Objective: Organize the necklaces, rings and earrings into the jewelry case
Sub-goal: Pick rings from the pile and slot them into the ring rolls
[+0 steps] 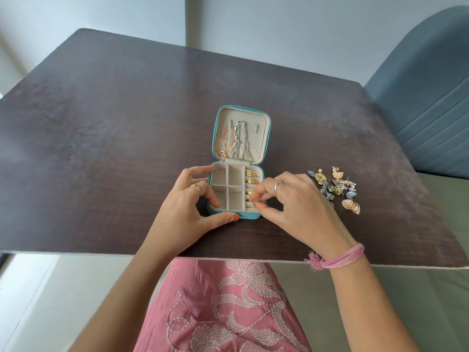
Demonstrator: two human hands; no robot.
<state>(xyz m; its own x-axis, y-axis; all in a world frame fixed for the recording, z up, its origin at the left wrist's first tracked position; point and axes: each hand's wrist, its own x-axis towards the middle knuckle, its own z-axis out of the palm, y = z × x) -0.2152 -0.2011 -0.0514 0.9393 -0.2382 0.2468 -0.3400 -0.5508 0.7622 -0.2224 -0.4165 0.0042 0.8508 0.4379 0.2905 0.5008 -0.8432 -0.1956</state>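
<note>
A small teal jewelry case [250,216] lies open on the dark table. Its lid holds a gold necklace [226,138] and a silver necklace [240,143] hung on hooks. Several gold rings [251,177] sit in the ring rolls on the case's right side; the square compartments beside them hold nothing. My left hand [193,207] grips the case's left and front edges, thumb along the front. My right hand [291,201] pinches a gold ring [251,200] at the lower ring slot. A pile of earrings [332,188] lies right of the case.
The dark wood-grain table [114,123] ends just in front of my body. A blue-grey upholstered chair [426,97] stands at the far right. My pink embroidered clothing [228,308] shows below the table edge.
</note>
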